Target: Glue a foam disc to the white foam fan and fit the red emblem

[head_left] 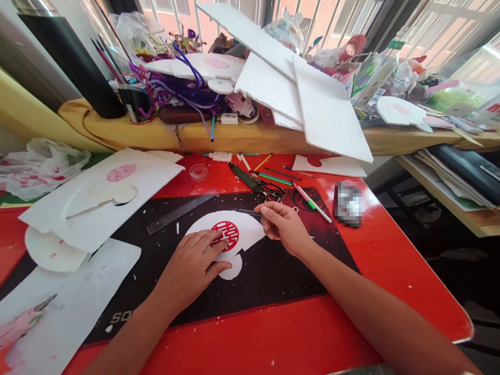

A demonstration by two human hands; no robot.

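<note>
A white fan-shaped foam board cutout (246,227) with a curled lobe at its lower edge lies on the black mat (273,281). On its face is a round red lattice-like emblem (233,229), partly covered by fingers. My left hand (195,265) rests flat over the cutout's left side, fingers spread, with fingertips on the emblem. Pinched in my right hand (279,221) is a thin dark tool (249,212), pointing left along the cutout's upper right edge. Its exact kind is too small to make out.
A clear ruler (179,212), scissors (273,191) and several pens lie beyond the cutout. White foam sheets (101,192) are stacked at left, near a pink-handled pointed tool (27,320). More foam boards (328,104) lean on the cluttered ledge. A blurred object (349,204) sits at right.
</note>
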